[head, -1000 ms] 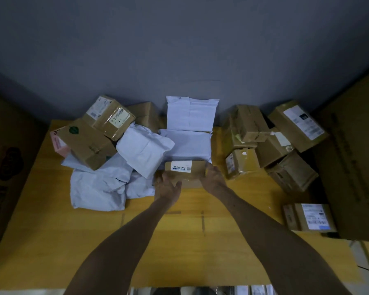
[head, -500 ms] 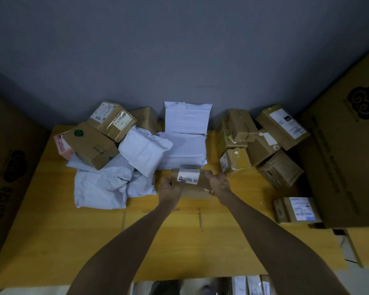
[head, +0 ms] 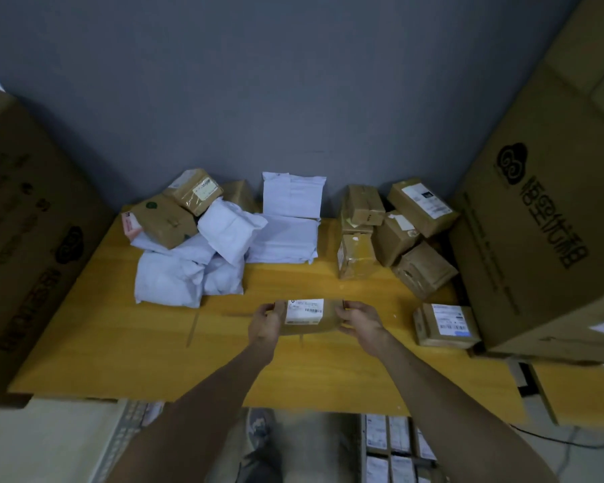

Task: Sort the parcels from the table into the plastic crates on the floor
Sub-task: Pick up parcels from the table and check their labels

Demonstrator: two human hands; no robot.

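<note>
both forearms reaching toward 12 o'clock over the table (head: 119,343), left hand (head: 265,324) and right hand (head: 361,322) gripping the small box (head: 311,317) ends, fingers curling round it

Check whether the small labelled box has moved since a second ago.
Yes. The small labelled box, held by left hand and right hand, has come toward the person, away from the flat white mailers.

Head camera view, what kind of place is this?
Likely a parcel sorting room: labelled cardboard boxes and white mailer bags piled on a yellow table, large cartons alongside, a small box being held.
</note>
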